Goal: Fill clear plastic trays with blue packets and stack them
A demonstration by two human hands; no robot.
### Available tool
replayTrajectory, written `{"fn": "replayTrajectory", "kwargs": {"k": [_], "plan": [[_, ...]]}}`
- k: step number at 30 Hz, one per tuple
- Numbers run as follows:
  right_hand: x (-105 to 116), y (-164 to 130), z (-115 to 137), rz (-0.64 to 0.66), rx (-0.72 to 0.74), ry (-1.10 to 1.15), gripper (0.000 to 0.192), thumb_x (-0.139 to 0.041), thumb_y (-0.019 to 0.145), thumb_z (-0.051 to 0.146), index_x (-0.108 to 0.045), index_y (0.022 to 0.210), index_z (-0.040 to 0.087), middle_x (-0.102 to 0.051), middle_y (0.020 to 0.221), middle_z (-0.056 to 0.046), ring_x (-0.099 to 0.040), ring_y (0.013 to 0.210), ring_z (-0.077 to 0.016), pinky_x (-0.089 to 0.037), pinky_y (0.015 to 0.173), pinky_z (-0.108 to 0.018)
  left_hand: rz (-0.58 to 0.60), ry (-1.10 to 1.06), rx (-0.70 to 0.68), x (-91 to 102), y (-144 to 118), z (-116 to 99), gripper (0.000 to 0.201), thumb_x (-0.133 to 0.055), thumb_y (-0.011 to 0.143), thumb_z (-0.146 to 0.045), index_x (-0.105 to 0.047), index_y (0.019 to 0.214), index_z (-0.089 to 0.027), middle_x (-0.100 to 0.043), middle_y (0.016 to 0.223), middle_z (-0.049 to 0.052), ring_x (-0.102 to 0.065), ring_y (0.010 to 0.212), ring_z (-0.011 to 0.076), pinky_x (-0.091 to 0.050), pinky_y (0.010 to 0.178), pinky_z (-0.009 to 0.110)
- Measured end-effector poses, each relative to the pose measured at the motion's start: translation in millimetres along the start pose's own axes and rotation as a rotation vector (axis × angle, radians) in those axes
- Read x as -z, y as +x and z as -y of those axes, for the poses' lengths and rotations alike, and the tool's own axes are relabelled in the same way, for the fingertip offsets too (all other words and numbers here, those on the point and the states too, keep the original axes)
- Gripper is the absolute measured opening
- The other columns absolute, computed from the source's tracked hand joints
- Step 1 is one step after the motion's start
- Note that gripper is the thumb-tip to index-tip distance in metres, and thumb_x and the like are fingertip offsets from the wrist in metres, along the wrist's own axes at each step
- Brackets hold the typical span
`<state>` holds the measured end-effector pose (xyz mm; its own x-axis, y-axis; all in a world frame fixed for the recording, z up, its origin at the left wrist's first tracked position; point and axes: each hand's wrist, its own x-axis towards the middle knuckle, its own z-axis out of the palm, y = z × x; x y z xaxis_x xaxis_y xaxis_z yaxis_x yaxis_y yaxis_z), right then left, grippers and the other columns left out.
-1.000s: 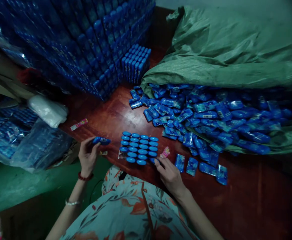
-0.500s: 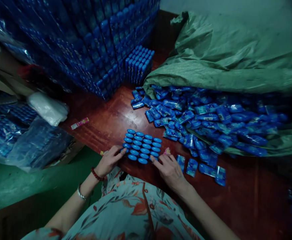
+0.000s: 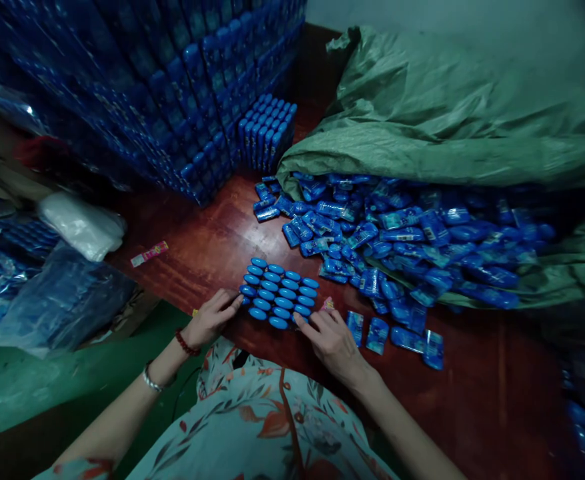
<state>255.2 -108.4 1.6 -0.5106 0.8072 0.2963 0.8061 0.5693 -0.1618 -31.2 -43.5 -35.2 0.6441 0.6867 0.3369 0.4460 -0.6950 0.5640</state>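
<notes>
my left hand (image 3: 211, 319) and right hand (image 3: 328, 337) press flat-fingered against the block of blue packets (image 3: 278, 293) on the table (image 3: 212, 233) — squaring it, holding nothing.

Block of upright blue packs (image 3: 278, 294), apparently four rows, standing tight on the red-brown table.

blue stack (image 3: 137, 80) cut off above, pack labels unreadable
</notes>
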Motion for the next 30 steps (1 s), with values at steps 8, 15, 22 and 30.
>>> {"fn": "replayTrajectory", "kwargs": {"k": [8, 15, 22, 30], "plan": [[5, 9, -4, 0.026, -0.047, -0.053, 0.034, -0.036, 0.090, 0.008, -0.064, 0.107, 0.018, -0.054, 0.070, -0.003, -0.046, 0.068, -0.0160, -0.039, 0.080, -0.034, 0.100, 0.192, -0.111, 20.0, 12, 1, 0.037, -0.032, 0.092, -0.012, -0.048, 0.124, -0.023, -0.057, 0.088, 0.005, -0.053, 0.079, 0.0151, -0.049, 0.072, 0.026], [1, 6, -4, 0.054, -0.070, -0.011, 0.031, -0.039, 0.090, 0.010, -0.063, 0.109, 0.017, -0.055, 0.074, -0.005, -0.047, 0.072, -0.0168, -0.040, 0.084, -0.037, 0.128, 0.226, -0.063, 19.8, 14, -3, 0.037, -0.030, 0.095, -0.016, -0.043, 0.129, -0.023, -0.057, 0.102, 0.006, -0.054, 0.088, 0.0139, -0.048, 0.076, 0.024], [1, 7, -7, 0.075, -0.063, -0.010, 0.032, -0.039, 0.090, 0.010, -0.063, 0.110, 0.019, -0.056, 0.074, -0.004, -0.046, 0.071, -0.0168, -0.039, 0.084, -0.037, 0.166, 0.304, -0.266, 21.0, 21, -2, 0.036, -0.028, 0.094, -0.015, -0.045, 0.126, -0.017, -0.061, 0.100, 0.012, -0.056, 0.091, 0.0180, -0.050, 0.079, 0.030], [7, 13, -7, 0.150, -0.081, 0.016, 0.032, -0.043, 0.089, 0.009, -0.062, 0.111, 0.020, -0.059, 0.080, -0.005, -0.049, 0.074, -0.0166, -0.038, 0.084, -0.037, 0.153, 0.300, -0.295, 22.3, 23, 9, 0.039, -0.028, 0.095, -0.015, -0.043, 0.130, -0.020, -0.062, 0.100, 0.010, -0.055, 0.086, 0.0165, -0.049, 0.075, 0.028]]}}
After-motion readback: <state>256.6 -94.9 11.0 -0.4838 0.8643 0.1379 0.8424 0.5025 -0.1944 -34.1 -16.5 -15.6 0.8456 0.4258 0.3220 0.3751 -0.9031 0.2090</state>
